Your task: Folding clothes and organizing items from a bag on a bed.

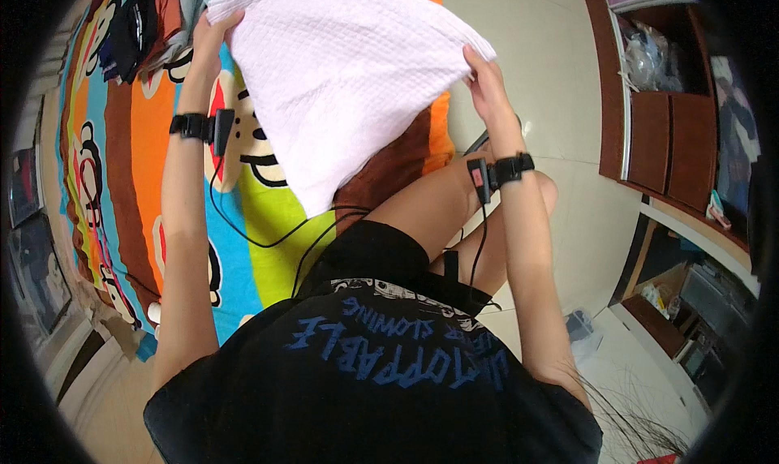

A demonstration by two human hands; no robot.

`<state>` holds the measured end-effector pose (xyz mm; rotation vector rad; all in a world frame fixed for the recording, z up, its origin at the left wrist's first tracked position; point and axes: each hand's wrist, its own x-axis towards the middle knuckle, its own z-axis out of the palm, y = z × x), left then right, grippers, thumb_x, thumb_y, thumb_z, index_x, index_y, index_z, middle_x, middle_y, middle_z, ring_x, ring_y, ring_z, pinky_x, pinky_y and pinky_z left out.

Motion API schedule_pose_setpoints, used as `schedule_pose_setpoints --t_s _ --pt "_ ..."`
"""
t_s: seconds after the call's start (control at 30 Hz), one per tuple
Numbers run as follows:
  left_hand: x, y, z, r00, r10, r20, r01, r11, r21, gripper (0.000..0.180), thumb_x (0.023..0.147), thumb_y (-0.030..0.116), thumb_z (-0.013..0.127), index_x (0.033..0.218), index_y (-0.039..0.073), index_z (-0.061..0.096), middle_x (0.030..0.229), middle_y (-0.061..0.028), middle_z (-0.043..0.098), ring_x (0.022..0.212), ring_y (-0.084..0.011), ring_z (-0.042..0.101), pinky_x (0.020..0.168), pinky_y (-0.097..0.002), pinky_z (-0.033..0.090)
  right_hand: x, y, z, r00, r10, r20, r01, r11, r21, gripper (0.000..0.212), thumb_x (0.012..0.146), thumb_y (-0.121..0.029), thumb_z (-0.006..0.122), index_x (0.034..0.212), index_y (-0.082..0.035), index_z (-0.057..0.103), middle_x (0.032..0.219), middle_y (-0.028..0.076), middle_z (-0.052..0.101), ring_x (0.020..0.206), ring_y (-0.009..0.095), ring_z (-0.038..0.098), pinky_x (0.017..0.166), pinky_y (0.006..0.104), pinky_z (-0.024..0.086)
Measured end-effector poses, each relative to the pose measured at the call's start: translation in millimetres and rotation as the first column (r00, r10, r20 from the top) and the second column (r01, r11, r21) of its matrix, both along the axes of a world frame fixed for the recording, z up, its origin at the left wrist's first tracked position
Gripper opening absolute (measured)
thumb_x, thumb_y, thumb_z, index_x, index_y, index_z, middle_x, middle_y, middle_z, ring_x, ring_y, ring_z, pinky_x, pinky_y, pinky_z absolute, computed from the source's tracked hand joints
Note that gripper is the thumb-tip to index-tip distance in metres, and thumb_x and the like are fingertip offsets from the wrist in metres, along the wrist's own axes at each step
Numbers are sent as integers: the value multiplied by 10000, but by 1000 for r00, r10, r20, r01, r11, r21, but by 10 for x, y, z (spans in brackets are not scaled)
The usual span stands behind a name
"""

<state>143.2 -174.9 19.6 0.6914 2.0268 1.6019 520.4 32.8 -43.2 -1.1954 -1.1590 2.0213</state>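
Observation:
A pale pinkish-white quilted cloth is spread in the air between my hands, its lower part hanging to a narrow end above my lap. My left hand is closed on its upper left corner. At the right corner, my right hand pinches the edge between thumb and fingers. Whether the cloth is a garment or a towel, I cannot tell; its top edge runs out of the picture. Beneath it lies a colourful striped blanket with cartoon faces.
Folded dark and rust-coloured clothes lie at the far left of the blanket. Black cables run from the wristbands on both arms. Brown shelves with a plastic bag stand at the right, beyond the tiled floor.

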Motion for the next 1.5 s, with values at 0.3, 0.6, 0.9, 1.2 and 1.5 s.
schedule_pose_setpoints --t_s 0.3,0.6,0.9,1.2,1.5 --pt "868 -152 -590 259 -516 -816 -172 807 -565 537 893 414 466 1364 167 387 1403 -87 376 1317 -280 307 1060 -557 166 -445 -577 126 892 -196 407 -285 456 843 466 821 -214 595 1203 30 486 1163 194 540 1096 329 495 955 416 379" --pt "651 -91 -989 393 -424 -816 -234 812 -534 570 887 477 439 1397 250 326 1480 -5 246 1378 -255 166 1016 -662 122 -193 -2506 29 560 393 729 -769 -79 634 709 825 -448 545 1370 -56 317 1434 180 267 1320 340 249 1050 531 212" --pt "-215 303 -784 592 -383 -709 -359 663 -657 843 748 661 511 1369 109 365 1415 -160 332 1324 -325 274 1007 -619 214 252 -2784 163 416 489 767 -838 -121 532 773 809 -479 571 1395 -67 280 1460 134 228 1341 297 212 1055 490 232" --pt "362 321 201 231 -603 -763 -123 760 -638 376 693 245 620 1020 61 608 882 -116 628 900 -292 588 849 -479 389 316 -2769 110 479 464 745 -840 -5 542 709 807 -455 582 1374 -112 331 1428 87 292 1318 285 243 981 515 320" --pt "510 -254 10 484 -355 -800 -41 904 -426 308 730 -47 525 1038 -28 535 1148 -183 507 1031 -363 507 862 -411 431 423 -2871 124 614 405 678 -763 83 641 629 788 -335 615 1330 -105 394 1401 73 348 1158 285 426 934 417 376"
